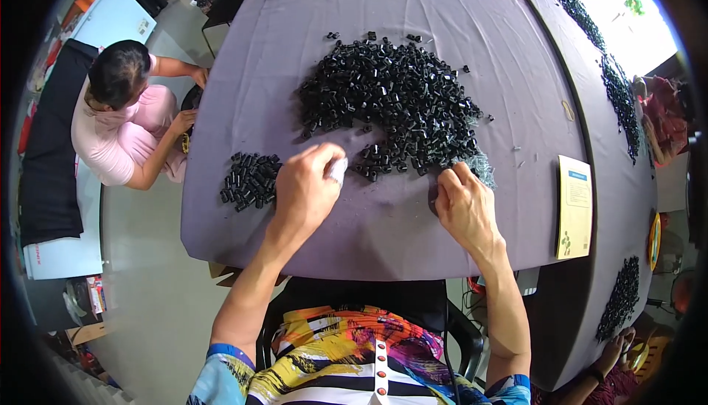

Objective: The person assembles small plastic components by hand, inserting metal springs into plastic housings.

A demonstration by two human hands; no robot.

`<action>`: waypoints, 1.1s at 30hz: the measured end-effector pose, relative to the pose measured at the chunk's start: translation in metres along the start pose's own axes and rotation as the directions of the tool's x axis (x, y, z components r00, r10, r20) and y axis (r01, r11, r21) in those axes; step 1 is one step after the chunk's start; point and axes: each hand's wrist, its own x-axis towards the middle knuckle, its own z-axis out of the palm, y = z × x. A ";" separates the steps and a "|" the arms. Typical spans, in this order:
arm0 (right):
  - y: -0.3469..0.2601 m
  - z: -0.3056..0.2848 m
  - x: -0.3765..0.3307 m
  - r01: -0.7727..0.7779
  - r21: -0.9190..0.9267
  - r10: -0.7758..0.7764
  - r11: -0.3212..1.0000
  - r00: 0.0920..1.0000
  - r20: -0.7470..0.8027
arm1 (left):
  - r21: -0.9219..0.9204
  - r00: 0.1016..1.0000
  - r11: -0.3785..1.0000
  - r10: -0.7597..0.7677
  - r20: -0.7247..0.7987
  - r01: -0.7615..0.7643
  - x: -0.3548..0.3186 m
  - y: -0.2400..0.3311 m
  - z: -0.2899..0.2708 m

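A large heap of small black plastic pieces [391, 88] lies on the purple-grey tablecloth in front of me. My left hand [306, 187] is closed around a small whitish object [337, 170], mostly hidden by the fingers. It hovers between the heap and a smaller pile of black pieces [251, 181] to its left. At the heap's near right edge, my right hand [468, 202] has its fingertips pinched together, pointing down; what they hold, if anything, cannot be made out. Beside those fingertips sits a tangle of thin clear plastic scraps [483, 169].
A tan printed booklet [574, 209] lies to the right by the table seam, with a rubber band [568, 111] farther back. More black pieces [619, 298] lie on the adjoining table. A person in pink [122, 121] sits at the left, and other people's arms show around the edges.
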 end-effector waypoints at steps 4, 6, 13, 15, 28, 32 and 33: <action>0.001 0.002 -0.002 -0.013 0.033 0.013 0.999 0.999 -0.029 | 0.065 0.996 0.995 0.082 -0.018 -0.081 0.038 -0.013 0.032; 0.003 0.003 -0.003 0.023 0.080 -0.016 0.996 0.996 -0.091 | 0.094 0.996 0.992 0.087 -0.033 -0.083 0.050 -0.016 0.042; 0.008 0.002 -0.008 -0.009 0.266 0.060 0.964 0.981 -0.184 | 0.090 0.995 0.991 0.091 0.036 -0.094 0.058 -0.018 0.059; 0.005 0.001 -0.009 -0.098 0.349 0.164 0.932 0.973 -0.165 | 0.133 0.993 0.987 0.083 0.083 -0.094 0.058 -0.016 0.056; -0.034 0.038 -0.029 -0.181 0.827 0.290 0.533 0.957 0.023 | -0.509 0.877 0.758 -0.169 0.450 0.407 -0.025 0.034 0.032; -0.042 0.045 -0.031 -0.156 0.902 0.308 0.404 0.951 0.026 | -0.657 0.867 0.577 -0.218 0.449 0.486 -0.047 0.027 0.040; -0.043 0.046 -0.031 -0.135 0.915 0.307 0.380 0.952 0.013 | -0.672 0.867 0.558 -0.219 0.448 0.487 -0.049 0.026 0.041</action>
